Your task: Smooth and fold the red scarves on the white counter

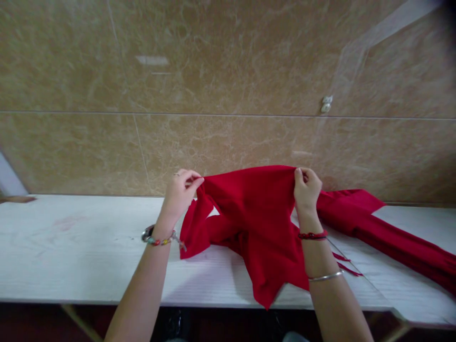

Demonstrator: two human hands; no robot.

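Observation:
A piece of red cloth [256, 204] is stretched between my two hands, its upper edge lifted off the white table. My left hand [183, 187] pinches one upper corner between thumb and fingers. On the other side, my right hand [307, 187] grips the opposite end of that edge. The lower part of the cloth hangs in folds onto the tabletop, with a pointed corner toward the front edge. Loose folds lie under my left hand. Part of the cloth is hidden behind my right forearm.
More red fabric [377, 228] lies on the white table [89, 256] at the right, reaching the picture's edge. Thin red strips [347, 268] lie beside my right forearm. A marbled tile wall [213, 85] rises behind the table, with a small white fixture [327, 104] on it.

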